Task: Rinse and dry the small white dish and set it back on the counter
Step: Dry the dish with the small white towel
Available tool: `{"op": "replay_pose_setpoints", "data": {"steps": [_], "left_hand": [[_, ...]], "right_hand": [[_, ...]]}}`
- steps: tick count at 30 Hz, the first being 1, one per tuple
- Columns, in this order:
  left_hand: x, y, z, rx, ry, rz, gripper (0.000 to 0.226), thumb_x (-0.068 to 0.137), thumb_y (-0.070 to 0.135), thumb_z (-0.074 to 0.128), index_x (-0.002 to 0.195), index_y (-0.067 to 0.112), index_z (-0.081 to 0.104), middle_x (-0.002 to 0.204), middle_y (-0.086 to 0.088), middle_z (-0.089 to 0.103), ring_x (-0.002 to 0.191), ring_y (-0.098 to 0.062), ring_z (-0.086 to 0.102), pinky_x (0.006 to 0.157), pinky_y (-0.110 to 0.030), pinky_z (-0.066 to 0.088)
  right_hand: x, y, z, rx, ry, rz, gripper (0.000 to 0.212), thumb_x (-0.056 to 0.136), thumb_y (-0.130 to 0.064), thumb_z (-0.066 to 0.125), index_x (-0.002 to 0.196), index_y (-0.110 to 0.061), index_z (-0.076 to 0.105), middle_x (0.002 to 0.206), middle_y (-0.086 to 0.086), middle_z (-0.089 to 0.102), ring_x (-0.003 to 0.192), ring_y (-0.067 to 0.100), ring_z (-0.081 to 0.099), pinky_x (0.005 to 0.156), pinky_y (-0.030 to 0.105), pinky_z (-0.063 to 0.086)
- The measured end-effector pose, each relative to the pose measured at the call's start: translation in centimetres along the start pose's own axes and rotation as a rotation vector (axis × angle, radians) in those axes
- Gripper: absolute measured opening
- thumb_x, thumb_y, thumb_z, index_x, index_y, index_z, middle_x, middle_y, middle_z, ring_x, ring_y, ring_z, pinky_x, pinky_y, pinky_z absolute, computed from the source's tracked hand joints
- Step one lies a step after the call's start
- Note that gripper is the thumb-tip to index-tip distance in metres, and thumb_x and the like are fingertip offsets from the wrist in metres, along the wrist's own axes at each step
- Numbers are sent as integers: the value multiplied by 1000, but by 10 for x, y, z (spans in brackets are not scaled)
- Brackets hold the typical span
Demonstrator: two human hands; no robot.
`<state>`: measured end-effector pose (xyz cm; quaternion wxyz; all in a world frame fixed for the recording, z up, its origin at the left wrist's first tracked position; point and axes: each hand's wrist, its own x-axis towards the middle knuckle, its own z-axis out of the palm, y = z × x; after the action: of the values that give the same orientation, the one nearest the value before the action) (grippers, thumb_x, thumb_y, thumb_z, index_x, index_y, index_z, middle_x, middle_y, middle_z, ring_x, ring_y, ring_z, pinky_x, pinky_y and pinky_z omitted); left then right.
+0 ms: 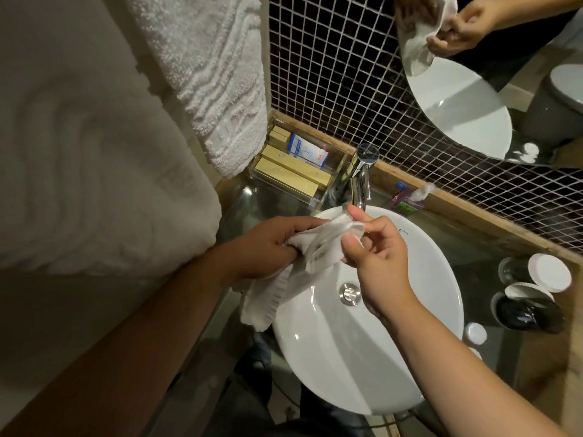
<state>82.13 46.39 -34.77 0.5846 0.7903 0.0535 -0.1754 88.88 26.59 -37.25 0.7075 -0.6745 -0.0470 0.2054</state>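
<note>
While both hands work above the basin [362, 357], the left hand [268, 244] has its grip closed on a white cloth [318, 244]; the right hand [378, 250] pinches the cloth's edge. Whether the small white dish lies inside the cloth cannot be told.

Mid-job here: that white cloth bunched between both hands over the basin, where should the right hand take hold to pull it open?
Grip the upper folded edge of the white cloth, coming from the right where the right hand already pinches it. The left hand bunches the other end, and the loose tail hangs down over the basin's left rim, so the top edge is the free, reachable part.
</note>
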Motion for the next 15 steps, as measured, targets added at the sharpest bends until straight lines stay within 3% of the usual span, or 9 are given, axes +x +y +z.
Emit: {"op": "replay_pose_setpoints", "data": {"steps": [3, 5, 7, 10, 12, 15], "left_hand": [[-7, -6, 17, 43, 72, -24, 66, 92, -4, 52, 147, 30, 42, 131, 3, 62, 117, -2, 57, 95, -16, 47], [-10, -7, 30, 75, 155, -27, 72, 92, -5, 50, 151, 31, 33, 139, -4, 56, 125, -10, 52, 106, -24, 41], [-10, -6, 44, 131, 265, 48, 71, 92, -5, 50, 152, 28, 32, 137, -9, 56, 123, -17, 51, 111, -33, 38], [-10, -4, 63, 382, 366, 173, 73, 85, -11, 54, 149, 21, 38, 131, -12, 57, 112, -27, 54, 99, -45, 49], [-10, -4, 71, 608, 333, 220, 78, 77, -14, 58, 147, 15, 41, 147, -5, 48, 117, -32, 50, 97, -48, 48], [-20, 1, 63, 823, 305, 212, 88, 71, 2, 77, 149, 9, 36, 158, -5, 34, 124, -36, 44, 102, -50, 46]], "right_hand": [[9, -3, -12, -47, 163, 32, 38, 90, 3, 66, 76, -31, 61, 89, 0, 75, 78, 18, 70, 65, 41, 56], [15, -4, -20, -126, 276, 59, 32, 91, -1, 67, 79, -29, 60, 73, -3, 72, 67, 13, 68, 63, 42, 56], [19, -4, -23, -190, 358, 85, 22, 90, -5, 68, 84, -24, 59, 73, -2, 72, 67, 16, 69, 64, 47, 61], [21, 0, -20, -236, 416, 177, 15, 86, -9, 71, 87, -20, 61, 86, 16, 71, 84, 36, 71, 73, 58, 62], [20, 1, -13, -139, 396, 278, 13, 85, -5, 72, 90, -13, 63, 87, 17, 70, 83, 36, 71, 67, 48, 64], [18, -1, -6, 32, 356, 386, 14, 85, 0, 72, 93, -8, 64, 96, 18, 73, 88, 32, 74, 63, 32, 60]]}}
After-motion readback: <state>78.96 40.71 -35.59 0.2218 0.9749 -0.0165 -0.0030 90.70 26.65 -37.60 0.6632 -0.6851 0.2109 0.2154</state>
